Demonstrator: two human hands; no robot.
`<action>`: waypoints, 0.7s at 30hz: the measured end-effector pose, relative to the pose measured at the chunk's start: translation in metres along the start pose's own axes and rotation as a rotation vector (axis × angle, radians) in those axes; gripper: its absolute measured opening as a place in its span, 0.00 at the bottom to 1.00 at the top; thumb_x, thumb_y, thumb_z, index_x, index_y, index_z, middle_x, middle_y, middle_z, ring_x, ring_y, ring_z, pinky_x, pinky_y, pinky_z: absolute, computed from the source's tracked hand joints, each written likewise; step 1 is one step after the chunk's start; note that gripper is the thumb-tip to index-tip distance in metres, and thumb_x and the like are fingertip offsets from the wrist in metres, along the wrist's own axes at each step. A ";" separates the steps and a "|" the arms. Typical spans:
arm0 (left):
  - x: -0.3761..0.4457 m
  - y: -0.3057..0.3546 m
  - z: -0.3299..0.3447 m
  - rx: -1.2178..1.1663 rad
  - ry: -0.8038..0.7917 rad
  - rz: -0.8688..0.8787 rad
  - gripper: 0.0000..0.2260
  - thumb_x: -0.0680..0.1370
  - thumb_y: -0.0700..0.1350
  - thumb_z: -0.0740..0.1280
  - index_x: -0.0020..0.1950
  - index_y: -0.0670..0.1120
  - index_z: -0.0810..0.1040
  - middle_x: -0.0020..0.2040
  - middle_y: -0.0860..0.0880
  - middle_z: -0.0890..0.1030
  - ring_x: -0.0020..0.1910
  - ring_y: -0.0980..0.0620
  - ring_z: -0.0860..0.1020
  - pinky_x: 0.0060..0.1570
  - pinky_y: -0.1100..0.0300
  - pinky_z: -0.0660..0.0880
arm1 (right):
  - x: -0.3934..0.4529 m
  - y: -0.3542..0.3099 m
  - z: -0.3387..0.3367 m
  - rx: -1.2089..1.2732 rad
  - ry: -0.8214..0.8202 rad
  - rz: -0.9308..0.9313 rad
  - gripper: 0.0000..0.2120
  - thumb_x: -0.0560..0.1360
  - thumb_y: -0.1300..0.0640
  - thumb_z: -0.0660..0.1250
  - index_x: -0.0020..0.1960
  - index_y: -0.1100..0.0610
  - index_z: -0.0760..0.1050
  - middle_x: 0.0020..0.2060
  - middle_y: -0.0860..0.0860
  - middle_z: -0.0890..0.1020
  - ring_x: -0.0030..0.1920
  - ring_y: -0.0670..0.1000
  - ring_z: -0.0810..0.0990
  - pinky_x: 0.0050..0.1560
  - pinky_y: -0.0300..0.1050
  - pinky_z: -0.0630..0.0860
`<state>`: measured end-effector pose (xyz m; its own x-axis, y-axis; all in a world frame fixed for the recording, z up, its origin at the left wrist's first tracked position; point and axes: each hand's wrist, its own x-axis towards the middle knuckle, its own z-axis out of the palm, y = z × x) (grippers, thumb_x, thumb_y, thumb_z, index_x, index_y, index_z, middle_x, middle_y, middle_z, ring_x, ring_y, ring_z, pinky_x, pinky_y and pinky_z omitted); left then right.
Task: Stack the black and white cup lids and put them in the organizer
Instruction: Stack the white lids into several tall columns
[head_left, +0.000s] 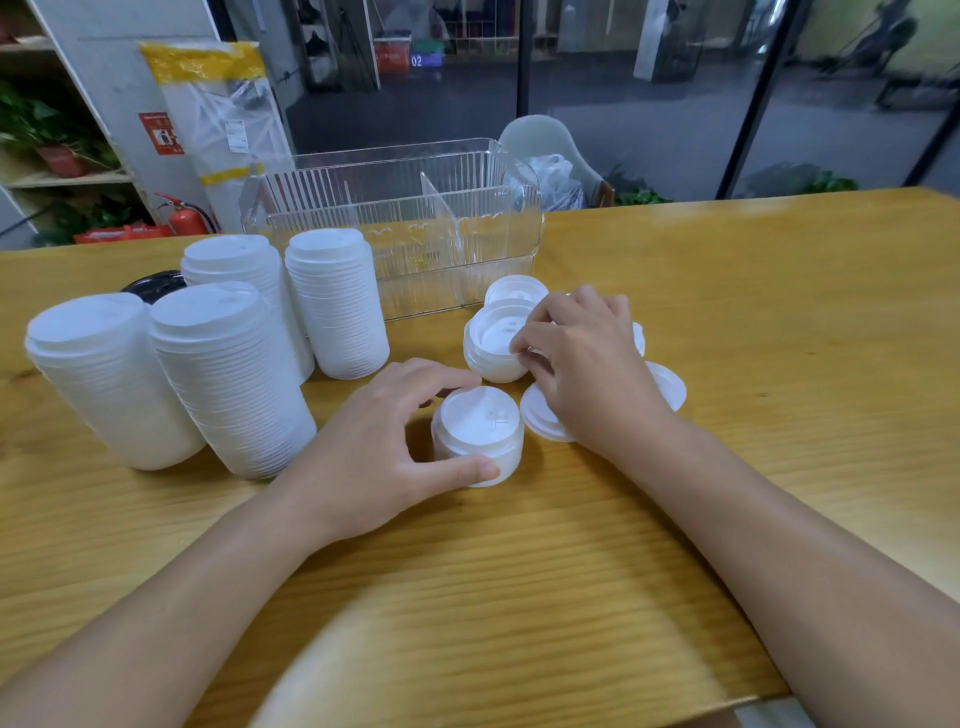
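Both hands engaged on short stacks of white lids; clear organizer stands behind them on the wooden table

Far left, four tall stacks of white lids stand close together, with a black lid partly hidden behind them. The left hand grips a short white lid stack, thumb on its near side, fingers curled over the far rim. The clear organizer sits behind, a divider visible inside. The right hand pinches the rim of an upturned lid stack; loose white lids lie partly under that hand on the table
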<state>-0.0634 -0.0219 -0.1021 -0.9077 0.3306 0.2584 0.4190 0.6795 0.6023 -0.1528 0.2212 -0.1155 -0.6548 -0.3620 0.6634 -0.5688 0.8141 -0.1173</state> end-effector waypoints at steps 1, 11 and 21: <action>0.000 0.000 0.000 -0.002 0.001 -0.001 0.30 0.72 0.66 0.81 0.72 0.62 0.79 0.67 0.63 0.79 0.71 0.57 0.76 0.70 0.53 0.75 | 0.001 0.000 -0.001 0.003 0.005 0.006 0.05 0.78 0.61 0.75 0.45 0.53 0.85 0.45 0.48 0.80 0.47 0.57 0.74 0.51 0.52 0.61; -0.001 0.002 0.002 -0.132 -0.026 -0.042 0.27 0.72 0.57 0.84 0.69 0.62 0.80 0.64 0.63 0.83 0.68 0.57 0.81 0.71 0.50 0.78 | 0.000 -0.001 -0.008 0.097 0.024 0.046 0.04 0.78 0.58 0.76 0.49 0.51 0.83 0.48 0.45 0.82 0.49 0.54 0.74 0.53 0.47 0.57; 0.003 0.003 0.000 -0.273 0.237 -0.007 0.30 0.80 0.54 0.78 0.81 0.58 0.73 0.72 0.60 0.80 0.72 0.55 0.80 0.70 0.51 0.79 | 0.002 -0.013 -0.047 0.836 0.067 0.349 0.07 0.87 0.58 0.68 0.56 0.55 0.85 0.45 0.52 0.87 0.47 0.52 0.83 0.47 0.48 0.78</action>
<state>-0.0653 -0.0186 -0.0997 -0.9041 0.1440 0.4023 0.4202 0.4702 0.7761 -0.1235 0.2310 -0.0775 -0.8421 -0.1082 0.5284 -0.5365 0.2681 -0.8002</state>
